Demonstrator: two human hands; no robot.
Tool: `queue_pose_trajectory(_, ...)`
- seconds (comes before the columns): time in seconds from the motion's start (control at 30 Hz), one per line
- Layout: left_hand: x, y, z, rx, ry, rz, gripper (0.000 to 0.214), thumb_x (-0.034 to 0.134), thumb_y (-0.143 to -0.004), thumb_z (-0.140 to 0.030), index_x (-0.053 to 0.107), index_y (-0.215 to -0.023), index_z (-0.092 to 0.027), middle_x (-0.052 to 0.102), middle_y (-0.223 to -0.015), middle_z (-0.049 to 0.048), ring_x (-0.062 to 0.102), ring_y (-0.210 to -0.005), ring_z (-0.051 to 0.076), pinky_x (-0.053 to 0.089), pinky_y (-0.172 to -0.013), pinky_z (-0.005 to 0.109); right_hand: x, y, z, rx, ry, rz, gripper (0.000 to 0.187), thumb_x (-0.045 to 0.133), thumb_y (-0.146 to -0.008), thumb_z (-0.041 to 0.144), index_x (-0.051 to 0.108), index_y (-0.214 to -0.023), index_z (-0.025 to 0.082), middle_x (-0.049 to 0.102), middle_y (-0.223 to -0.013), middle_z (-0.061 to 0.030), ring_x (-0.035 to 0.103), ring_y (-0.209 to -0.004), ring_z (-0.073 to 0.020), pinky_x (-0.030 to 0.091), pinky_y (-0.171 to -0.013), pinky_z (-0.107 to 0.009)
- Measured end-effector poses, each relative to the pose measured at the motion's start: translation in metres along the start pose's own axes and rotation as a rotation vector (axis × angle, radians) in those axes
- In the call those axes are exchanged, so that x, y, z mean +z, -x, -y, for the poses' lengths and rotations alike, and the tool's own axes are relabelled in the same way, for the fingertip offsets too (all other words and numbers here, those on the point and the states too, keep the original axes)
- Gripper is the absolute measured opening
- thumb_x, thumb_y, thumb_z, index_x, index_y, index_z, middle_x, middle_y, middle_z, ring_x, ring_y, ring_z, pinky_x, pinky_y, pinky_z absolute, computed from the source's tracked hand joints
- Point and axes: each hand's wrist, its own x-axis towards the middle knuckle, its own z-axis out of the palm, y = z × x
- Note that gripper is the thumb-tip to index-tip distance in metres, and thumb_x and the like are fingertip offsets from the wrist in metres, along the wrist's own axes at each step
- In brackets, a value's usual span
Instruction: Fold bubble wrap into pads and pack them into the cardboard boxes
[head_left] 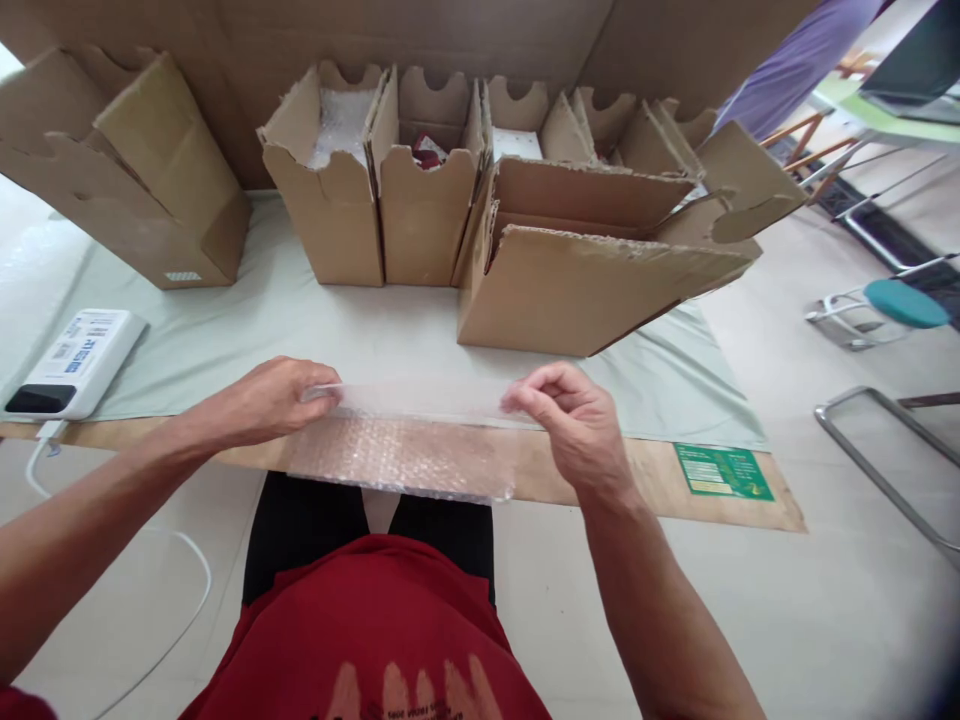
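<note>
A clear bubble wrap sheet or bag lies at the table's front edge, its lower part reaching slightly past the wood. Along its far side a smooth, see-through strip is lifted and stretched between both hands. My left hand pinches the strip's left end between thumb and fingers. At the right end, my right hand pinches it the same way, its other fingers curled. Whether the strip is a flap of the bubble wrap or a separate piece cannot be made out.
Several cardboard bins stand along the back, one holding bubble wrap, another red items. An angled cardboard box is just beyond my right hand. A white power bank with a cable sits left; a green card lies right. A teal-topped stool stands beyond.
</note>
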Motion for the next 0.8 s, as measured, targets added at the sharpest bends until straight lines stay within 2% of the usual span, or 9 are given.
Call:
queue_pose_trajectory(0.13, -0.009, -0.004, -0.003, -0.049, 0.158, 0.031, 0.031, 0.059, -0.079, -0.053, 0.076, -0.083, -0.027, 0.077, -0.085, 0.0018, 0.068, -0.078, 0.023, 0.053, -0.076, 0.031, -0.013, -0.015, -0.005, -0.066, 0.089, -0.151, 0.031, 0.079, -0.085, 0.05, 0.063, -0.088, 0.024, 0.067, -0.073, 0.0009, 0.067, -0.069, -0.0178, 0.058, -0.071, -0.034)
queue_pose_trajectory(0.23, -0.004, -0.015, 0.004, -0.119, 0.177, -0.038, 0.031, 0.061, -0.074, -0.051, 0.075, -0.084, -0.026, 0.077, -0.087, 0.0021, 0.069, -0.082, 0.024, 0.053, -0.075, 0.031, -0.009, -0.029, -0.023, -0.062, 0.085, -0.161, 0.033, 0.078, -0.083, 0.051, 0.062, -0.09, 0.023, 0.067, -0.073, 0.0013, 0.067, -0.07, -0.0175, 0.058, -0.072, -0.034)
queue_pose_trajectory(0.33, -0.001, -0.022, 0.019, -0.185, 0.197, -0.029, 0.032, 0.061, -0.071, -0.051, 0.074, -0.081, -0.024, 0.075, -0.083, 0.0024, 0.069, -0.082, 0.025, 0.052, -0.075, 0.031, 0.001, -0.038, -0.037, -0.04, 0.089, -0.128, 0.03, 0.076, -0.083, 0.047, 0.064, -0.097, 0.023, 0.069, -0.078, 0.0005, 0.068, -0.073, -0.0176, 0.058, -0.073, -0.034)
queue_pose_trajectory(0.4, -0.004, -0.022, 0.029, -0.22, 0.201, -0.031, 0.032, 0.062, -0.069, -0.051, 0.074, -0.081, -0.024, 0.074, -0.081, 0.0021, 0.067, -0.082, 0.025, 0.05, -0.075, 0.031, 0.009, -0.04, -0.038, -0.074, 0.138, -0.096, 0.027, 0.073, -0.086, 0.04, 0.064, -0.105, 0.023, 0.072, -0.086, -0.001, 0.069, -0.08, -0.018, 0.058, -0.077, -0.035)
queue_pose_trajectory(0.5, -0.017, -0.018, 0.041, -0.282, 0.173, -0.09, 0.033, 0.064, -0.069, -0.051, 0.074, -0.083, -0.023, 0.072, -0.081, 0.0011, 0.061, -0.081, 0.023, 0.046, -0.073, 0.03, 0.02, -0.043, -0.031, -0.216, 0.253, -0.084, 0.029, 0.066, -0.09, 0.03, 0.063, -0.118, 0.024, 0.074, -0.106, -0.005, 0.071, -0.096, -0.0202, 0.057, -0.086, -0.037)
queue_pose_trajectory(0.63, -0.033, -0.022, 0.057, -0.336, 0.182, -0.141, 0.032, 0.065, -0.071, -0.049, 0.071, -0.086, -0.021, 0.068, -0.078, -0.001, 0.056, -0.079, 0.02, 0.043, -0.073, 0.03, 0.032, -0.04, -0.019, -0.39, 0.479, -0.087, 0.028, 0.059, -0.095, 0.025, 0.064, -0.122, 0.026, 0.069, -0.129, -0.0077, 0.066, -0.118, -0.0249, 0.055, -0.099, -0.045)
queue_pose_trajectory(0.7, -0.036, -0.024, 0.064, -0.38, 0.145, -0.158, 0.036, 0.063, -0.074, -0.047, 0.071, -0.096, -0.02, 0.07, -0.082, -0.0001, 0.058, -0.08, 0.022, 0.045, -0.075, 0.032, 0.036, -0.036, -0.016, -0.431, 0.548, -0.045, 0.024, 0.057, -0.097, 0.024, 0.065, -0.119, 0.026, 0.069, -0.129, -0.008, 0.064, -0.123, -0.0264, 0.052, -0.105, -0.048)
queue_pose_trajectory(0.73, -0.036, -0.023, 0.066, -0.405, 0.103, -0.186, 0.043, 0.062, -0.076, -0.047, 0.07, -0.107, -0.018, 0.071, -0.088, 0.0018, 0.06, -0.084, 0.024, 0.047, -0.078, 0.034, 0.036, -0.034, -0.016, -0.44, 0.571, -0.018, 0.022, 0.057, -0.097, 0.023, 0.066, -0.117, 0.026, 0.069, -0.129, -0.0083, 0.063, -0.123, -0.0269, 0.051, -0.106, -0.049)
queue_pose_trajectory(0.8, -0.033, -0.018, 0.067, -0.433, -0.017, -0.326, 0.065, 0.062, -0.081, -0.05, 0.058, -0.134, -0.013, 0.07, -0.112, 0.0097, 0.062, -0.101, 0.032, 0.05, -0.091, 0.044, 0.036, -0.03, -0.015, -0.447, 0.612, 0.031, 0.019, 0.057, -0.098, 0.022, 0.067, -0.113, 0.026, 0.069, -0.129, -0.0094, 0.064, -0.122, -0.0275, 0.05, -0.107, -0.05)
